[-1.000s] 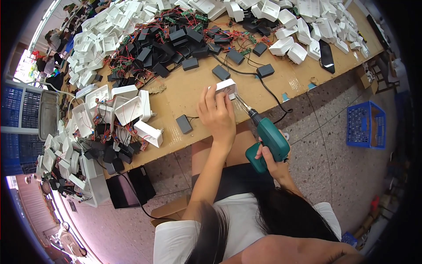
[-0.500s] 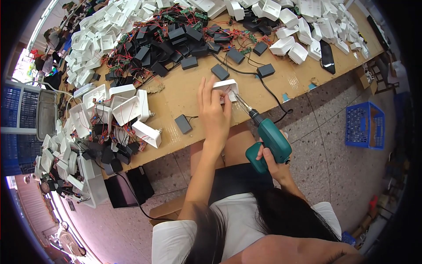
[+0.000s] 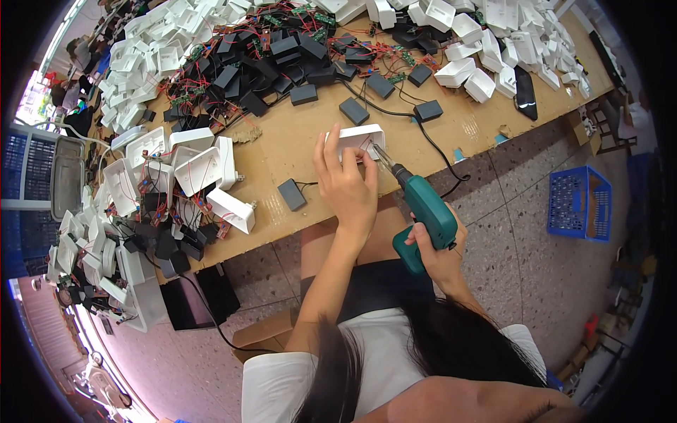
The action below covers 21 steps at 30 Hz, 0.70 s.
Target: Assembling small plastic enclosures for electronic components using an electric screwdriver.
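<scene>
My left hand (image 3: 350,185) steadies a small open white plastic case (image 3: 374,132) on the table edge, its fingers around the left side and its thumb and a fingertip at the opening. Thin red wires show inside the case. My right hand (image 3: 440,255) is wrapped round the grip of a green cordless drill (image 3: 430,206). The drill's slim metal bit points up and left into the case's right end; what the tip touches is too small to make out. Left of my left hand lies a dark grey box (image 3: 291,194) with a black lead.
A heap of black boxes (image 3: 264,69) with red wires and green circuit boards lies at the back, among white cases (image 3: 144,67). More wired cases (image 3: 197,173) are at the left. A black phone (image 3: 525,92) lies back right. A blue crate (image 3: 580,203) stands on the floor.
The drill has tilted more upright and shifted slightly left, its bit staying at the case's right end. My left hand has moved slightly, its fingers more spread. The whole view has shifted a little.
</scene>
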{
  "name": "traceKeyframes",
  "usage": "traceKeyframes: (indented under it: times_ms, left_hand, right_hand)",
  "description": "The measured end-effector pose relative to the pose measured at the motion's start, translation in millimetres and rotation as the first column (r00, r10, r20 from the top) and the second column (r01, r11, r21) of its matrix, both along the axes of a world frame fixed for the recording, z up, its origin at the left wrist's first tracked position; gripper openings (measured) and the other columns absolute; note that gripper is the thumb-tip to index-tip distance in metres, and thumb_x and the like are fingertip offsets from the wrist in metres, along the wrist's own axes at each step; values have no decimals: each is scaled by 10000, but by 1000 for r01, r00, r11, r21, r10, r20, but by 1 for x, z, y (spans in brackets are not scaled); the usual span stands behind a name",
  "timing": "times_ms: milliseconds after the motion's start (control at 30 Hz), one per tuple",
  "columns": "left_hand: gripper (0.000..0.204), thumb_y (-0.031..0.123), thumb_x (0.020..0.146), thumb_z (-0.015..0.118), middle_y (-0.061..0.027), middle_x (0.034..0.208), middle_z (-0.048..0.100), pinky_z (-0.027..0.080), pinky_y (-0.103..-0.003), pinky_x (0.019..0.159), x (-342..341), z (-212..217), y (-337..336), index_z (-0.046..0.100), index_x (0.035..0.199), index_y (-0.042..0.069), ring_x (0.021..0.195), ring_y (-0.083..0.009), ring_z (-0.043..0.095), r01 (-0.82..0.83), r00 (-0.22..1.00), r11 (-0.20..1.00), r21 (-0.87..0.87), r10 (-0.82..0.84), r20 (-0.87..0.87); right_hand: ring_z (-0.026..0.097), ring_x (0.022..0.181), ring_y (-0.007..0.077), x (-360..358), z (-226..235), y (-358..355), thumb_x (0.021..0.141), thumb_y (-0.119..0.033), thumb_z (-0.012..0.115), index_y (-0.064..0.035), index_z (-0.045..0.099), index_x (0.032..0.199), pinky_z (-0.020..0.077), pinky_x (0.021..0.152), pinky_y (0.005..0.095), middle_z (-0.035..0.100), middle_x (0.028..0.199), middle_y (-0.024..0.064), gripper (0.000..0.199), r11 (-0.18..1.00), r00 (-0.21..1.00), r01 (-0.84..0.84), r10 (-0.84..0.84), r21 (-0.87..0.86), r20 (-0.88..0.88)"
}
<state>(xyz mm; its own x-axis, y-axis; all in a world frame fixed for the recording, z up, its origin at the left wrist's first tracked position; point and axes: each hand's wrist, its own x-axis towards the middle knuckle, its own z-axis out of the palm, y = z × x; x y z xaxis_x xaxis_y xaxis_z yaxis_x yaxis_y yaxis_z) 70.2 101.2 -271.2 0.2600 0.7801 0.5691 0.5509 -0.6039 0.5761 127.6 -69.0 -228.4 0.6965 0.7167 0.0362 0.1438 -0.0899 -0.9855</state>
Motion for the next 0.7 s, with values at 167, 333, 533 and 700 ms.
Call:
traceKeyframes:
  times_ms: [167,333,533,700]
  left_hand:
    - [134,55,849,755,-125,1420,598,549,-473,983,-4,2,6,622,841,37,1373,-397,540,-5,1000,997,-75,4,-9]
    - [134,51,846,751,-128,1400,601,567,-477,939,-11,2,14,617,831,39,1360,-399,553,-8,1000,996,-86,7,-18]
    - [146,65,816,784,-95,1392,609,593,-460,862,-16,-1,19,639,834,61,1341,-356,566,-38,999,997,-68,36,-35]
    - [142,57,817,781,-96,1386,608,600,-454,830,-19,-5,21,640,827,58,1347,-352,562,-37,998,997,-61,34,-52]
  right_hand:
    - [704,677,153,-5,-2,10,934,-30,755,78,677,1036,574,575,278,637,1002,111,168,999,999,4,-3,-47,34]
    - [703,677,153,-12,-1,18,934,-32,760,78,678,1049,574,572,279,637,997,111,178,998,1000,14,-12,-58,29]
    - [691,676,155,-18,1,26,928,-29,765,68,684,1051,558,567,287,639,972,105,177,996,999,29,-26,-80,34]
    - [664,738,186,-21,-2,26,907,-33,782,51,689,1038,536,644,320,641,939,108,181,992,995,38,-25,-124,102]
